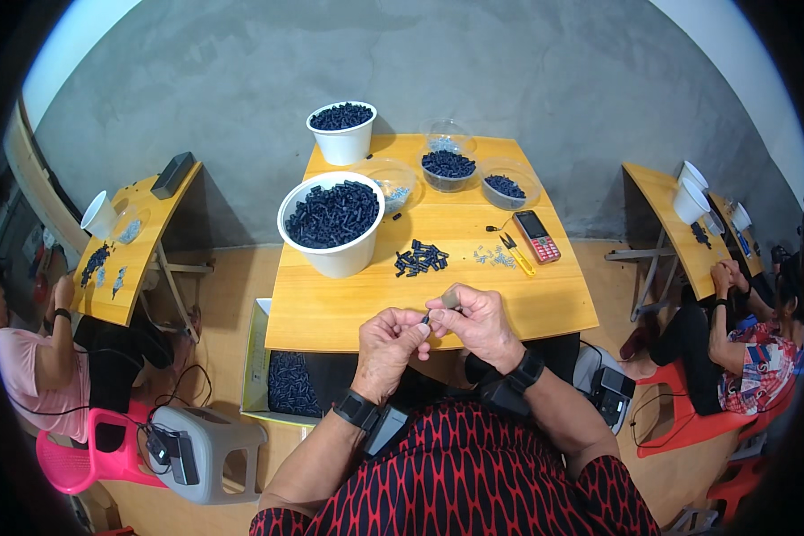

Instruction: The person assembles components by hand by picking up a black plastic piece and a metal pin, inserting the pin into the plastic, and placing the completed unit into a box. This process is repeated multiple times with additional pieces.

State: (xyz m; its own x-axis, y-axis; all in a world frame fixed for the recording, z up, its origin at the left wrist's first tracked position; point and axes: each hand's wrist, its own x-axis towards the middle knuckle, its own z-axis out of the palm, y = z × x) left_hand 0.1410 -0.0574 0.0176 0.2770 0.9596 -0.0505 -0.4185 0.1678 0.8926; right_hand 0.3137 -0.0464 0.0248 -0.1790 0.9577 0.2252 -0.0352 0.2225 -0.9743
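My left hand (389, 350) is closed in a pinch near the table's front edge, gripping a small black cylindrical piece (426, 318). Beside it, my right hand (478, 323) is bent with its fingers pressed together. A small grey-brown patch (451, 300) shows at its fingertips; whether this is a held thing or a finger covering is unclear. The fingertips of both hands meet around the black piece. Beyond them lie a loose pile of black cylindrical pieces (422, 259), a scatter of tiny silvery parts (494, 257) and yellow-handled snips (517, 256).
A large white bucket (335, 259) of black pieces stands left, another white bucket (342, 143) behind it. Clear plastic bowls (509, 198) hold more pieces. A red and black phone (538, 238) lies right. Below is a box (257, 375) of black pieces. Other people sit at side tables.
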